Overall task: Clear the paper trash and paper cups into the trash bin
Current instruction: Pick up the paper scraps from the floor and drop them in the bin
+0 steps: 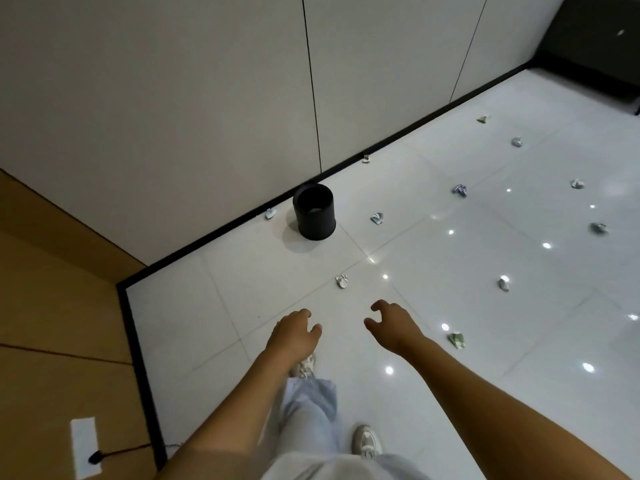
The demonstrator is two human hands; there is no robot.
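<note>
The black trash bin (314,212) stands upright on the glossy white tiled floor (450,393), its long axis vertical and its open mouth pointing up, just in front of the dark baseboard (221,237) of the pale panelled wall (173,98) — at about 12 o'clock from the person's hands, well apart from them. Something pale lies at the bottom inside it. Crumpled paper pieces are scattered over the floor: the nearest crumpled piece (341,282) lies between the bin and the hands, just ahead of the right hand at roughly 11 o'clock; a greenish piece (457,340) sits near the right forearm at 3 o'clock; one scrap (270,213) lies just beside the bin at its 9 o'clock, against the baseboard, and another crumpled wad (377,218) lies at the bin's 3 o'clock. More wads trail off toward 1 and 2 o'clock; whether any are cups cannot be told at this size. The left hand (296,332) is held out palm down, fingers loosely curled and holding nothing. The right hand (393,322) is also empty — fingers and thumb spread apart and hooked in a loose claw above the floor. Below the arms show pale trousers (308,410) and a light sneaker (367,441).
</note>
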